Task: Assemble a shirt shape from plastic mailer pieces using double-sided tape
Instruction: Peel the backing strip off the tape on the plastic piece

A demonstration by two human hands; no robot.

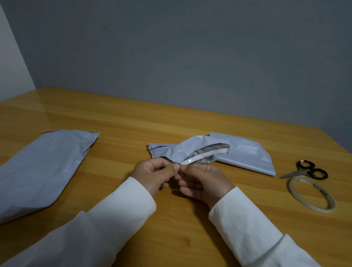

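I hold the small crumpled grey plastic mailer piece [190, 149] just above the wooden table [171, 121]. My left hand [155, 173] and right hand [204, 182] both pinch the near end of its white tape strip [200, 156], probably to lift the backing. The large mailer piece [36, 171] waits well apart at left.

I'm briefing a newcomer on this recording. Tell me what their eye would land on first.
First, the two hands at centre: the left hand and right hand pinch the near end of a crumpled grey mailer piece with a white tape strip on it. Next, the large mailer piece at left, then the scissors and tape roll at right.
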